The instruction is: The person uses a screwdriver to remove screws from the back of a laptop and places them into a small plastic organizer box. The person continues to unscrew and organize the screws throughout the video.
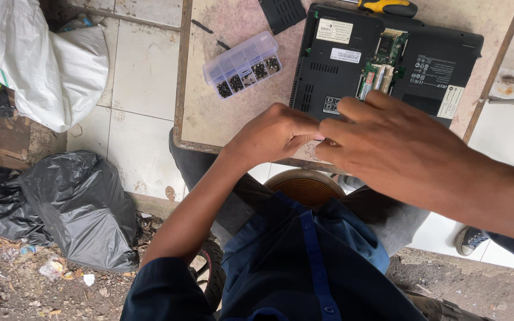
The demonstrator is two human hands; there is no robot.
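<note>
The left hand (pixel 275 134) and the right hand (pixel 388 148) meet fingertip to fingertip just over the near edge of the table (pixel 209 113), fingers drawn narrow as if pinching something very small between them; whatever it is stays hidden behind the fingers, so I cannot tell if either hand actually holds anything. Just beyond the right hand's knuckles lies an upturned black laptop (pixel 340 65), its bottom hatch off so that the green memory boards (pixel 379 74) show, probably laid belly-up to give access to them. Beyond the left hand, apart from it, sits a clear compartment box (pixel 242 64) with dark screws sorted in its near cells, lid open and within reach. Farther past the laptop lie a yellow-handled screwdriver (pixel 388 7) and a black vented cover panel (pixel 282 13). Off to the left hand's outer side, on the floor, are a black rubbish bag (pixel 75 208) and a white sack (pixel 49 65).
</note>
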